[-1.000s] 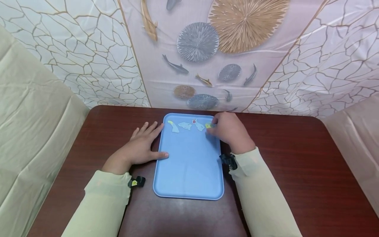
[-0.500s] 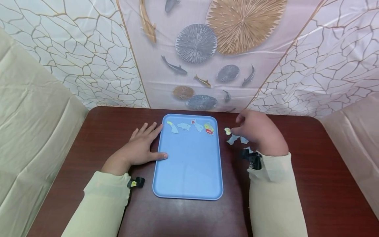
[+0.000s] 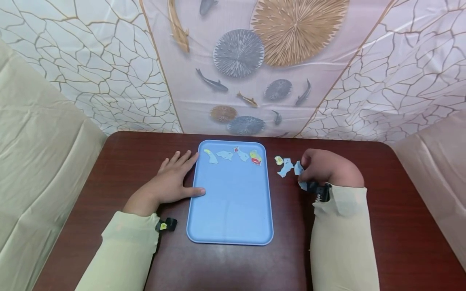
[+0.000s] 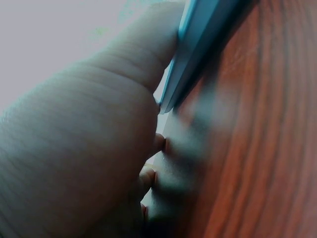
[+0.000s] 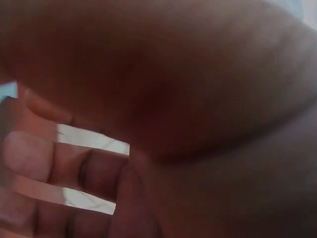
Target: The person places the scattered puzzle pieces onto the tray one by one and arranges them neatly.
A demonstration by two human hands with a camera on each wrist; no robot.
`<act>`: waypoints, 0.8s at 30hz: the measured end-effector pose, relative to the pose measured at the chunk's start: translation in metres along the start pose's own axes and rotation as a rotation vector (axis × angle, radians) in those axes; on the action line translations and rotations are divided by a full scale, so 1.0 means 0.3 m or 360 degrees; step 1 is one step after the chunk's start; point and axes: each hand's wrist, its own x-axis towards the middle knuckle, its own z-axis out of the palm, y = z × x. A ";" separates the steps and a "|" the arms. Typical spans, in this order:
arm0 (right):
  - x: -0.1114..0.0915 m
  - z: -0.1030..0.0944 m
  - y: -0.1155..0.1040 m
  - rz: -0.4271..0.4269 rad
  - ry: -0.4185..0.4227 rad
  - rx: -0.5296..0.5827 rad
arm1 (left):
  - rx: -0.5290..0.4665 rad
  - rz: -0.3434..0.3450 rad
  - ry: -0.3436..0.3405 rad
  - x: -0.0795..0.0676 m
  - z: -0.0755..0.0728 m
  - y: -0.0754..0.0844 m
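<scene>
In the head view, my right hand point(image 3: 329, 167) is right of the blue tray, thumb and forefinger pinching the edge of a flat, irregular light-blue piece point(image 3: 298, 167). Beside it on the table lie a small yellow piece point(image 3: 278, 160) and another light-blue piece point(image 3: 285, 167); part of one more peeks out by the wrist. My left hand point(image 3: 171, 182) lies spread at the left rim of the tray point(image 3: 229, 210), its thumb over the rim. Along the tray's far end sit several flat pieces, among them a yellow-and-red one point(image 3: 256, 157). The right wrist view shows curled fingers point(image 5: 69, 161).
A dark reddish-brown table point(image 3: 393, 226) carries everything. A patterned cloth point(image 3: 236, 101) hangs behind its far edge, and pale cloth point(image 3: 43, 133) hangs at the sides. Each wrist wears a small black camera.
My right hand has left the yellow-and-red piece on the tray and moved right to the loose pieces, now pinching a light-blue one. The left hand stays in place.
</scene>
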 end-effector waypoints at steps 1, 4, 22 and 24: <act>0.011 0.006 0.003 -0.0008 -0.0018 0.0000 | 0.0001 -0.0001 0.0000 0.000 0.000 0.000; 0.039 0.023 0.008 -0.0022 -0.0049 -0.0026 | 0.0003 -0.0002 0.0000 0.000 0.001 0.000; 0.053 0.035 -0.011 0.0057 -0.0038 -0.0105 | -0.0002 0.0004 -0.0001 0.001 0.000 0.001; 0.050 0.032 -0.007 0.0054 -0.0014 -0.0113 | -0.0004 0.0003 -0.0001 0.001 0.000 0.001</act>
